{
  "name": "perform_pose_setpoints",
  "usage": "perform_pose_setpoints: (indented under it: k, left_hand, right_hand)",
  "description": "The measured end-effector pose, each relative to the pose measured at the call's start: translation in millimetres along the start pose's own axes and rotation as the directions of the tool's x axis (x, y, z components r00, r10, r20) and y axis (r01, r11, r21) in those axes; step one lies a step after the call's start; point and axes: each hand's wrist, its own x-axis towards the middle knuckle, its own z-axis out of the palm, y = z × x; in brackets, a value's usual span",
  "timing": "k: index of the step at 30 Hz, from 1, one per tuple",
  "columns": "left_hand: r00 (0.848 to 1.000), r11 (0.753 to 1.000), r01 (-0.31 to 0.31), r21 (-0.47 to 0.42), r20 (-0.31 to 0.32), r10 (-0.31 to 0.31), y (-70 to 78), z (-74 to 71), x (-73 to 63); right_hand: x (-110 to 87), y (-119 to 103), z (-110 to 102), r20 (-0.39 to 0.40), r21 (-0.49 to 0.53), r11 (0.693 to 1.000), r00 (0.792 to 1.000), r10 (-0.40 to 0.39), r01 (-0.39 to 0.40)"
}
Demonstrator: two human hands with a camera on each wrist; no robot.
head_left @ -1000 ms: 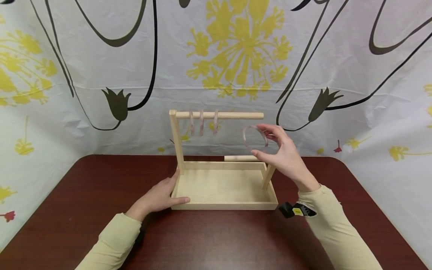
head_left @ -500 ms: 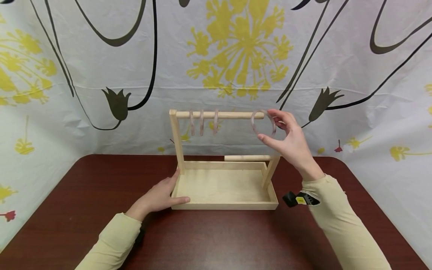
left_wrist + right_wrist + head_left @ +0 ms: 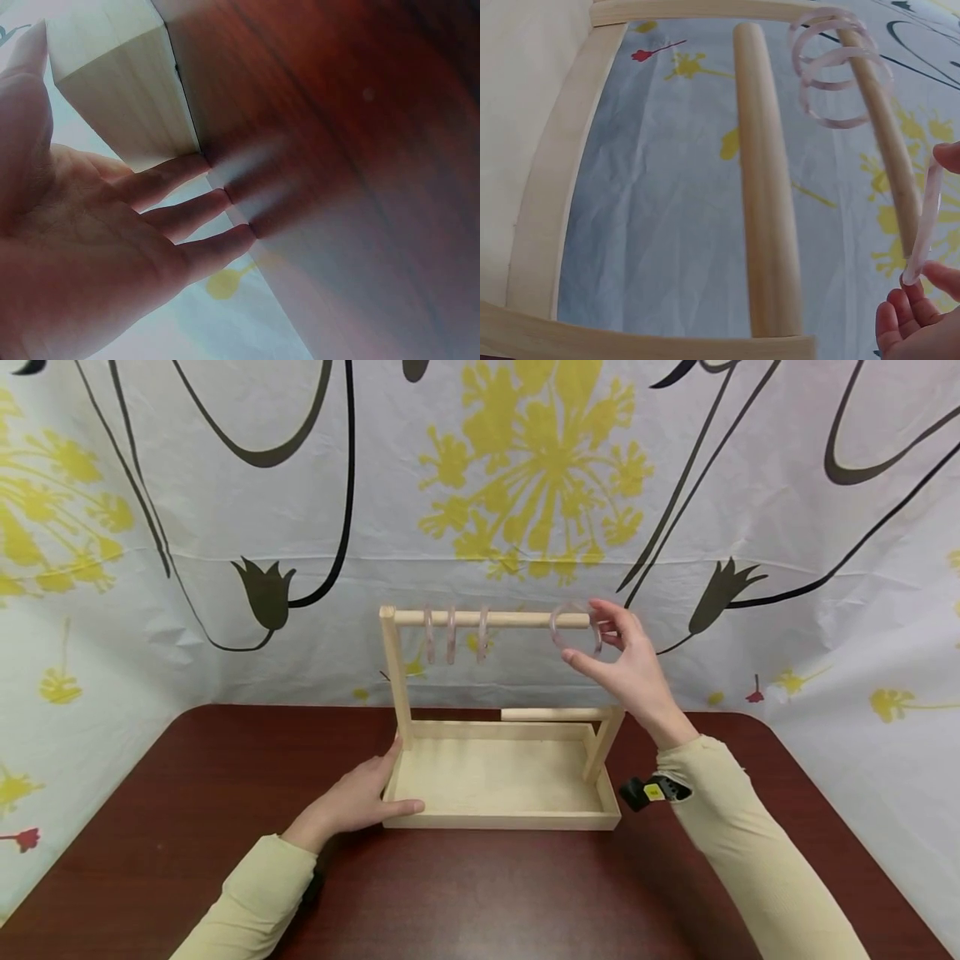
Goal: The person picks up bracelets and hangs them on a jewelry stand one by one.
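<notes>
A pale pink translucent bangle (image 3: 555, 631) is pinched between the thumb and fingers of my right hand (image 3: 633, 672), right at the free end of the upper wooden rod (image 3: 525, 619); it overlaps the rod tip in the head view. Several like it, such as this bangle (image 3: 482, 643), hang further left on that rod. The rod belongs to a wooden stand with a shallow tray base (image 3: 498, 821). My left hand (image 3: 356, 797) rests against the tray's left front corner, thumb along the front rim. In the left wrist view its straight fingers (image 3: 187, 214) reach down to the table.
A lower rod (image 3: 551, 714) extends leftward from the shorter right post (image 3: 603, 743). The tall left post (image 3: 395, 681) carries the upper rod. Dark reddish table (image 3: 480, 893) lies underneath; a patterned cloth (image 3: 315, 527) hangs behind and at the sides.
My right hand has raised the bangle from below the upper rod to its free end, then shifted slightly left. My left hand stays at the tray corner.
</notes>
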Motion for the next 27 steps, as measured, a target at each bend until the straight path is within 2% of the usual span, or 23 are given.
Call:
perform_pose_setpoints:
  k: [6,16,27]
  left_hand:
    - [1.0,1.0,0.003,-0.005,0.004,-0.002,-1.3,0.9,0.0]
    - [1.0,1.0,-0.004,-0.003,0.005,0.004,-1.0,0.8,-0.1]
    - [1.0,1.0,0.0,-0.014,0.006,0.0,-1.0,0.1,-0.2]
  right_hand:
    - [3.7,4,4,0.07,-0.045,0.999,0.997,0.03,-0.027]
    - [7.7,8,7,0.091,-0.065,0.997,0.995,0.043,-0.037]
    - [17.0,4,8,0.112,-0.153,0.987,0.993,-0.036,0.053]
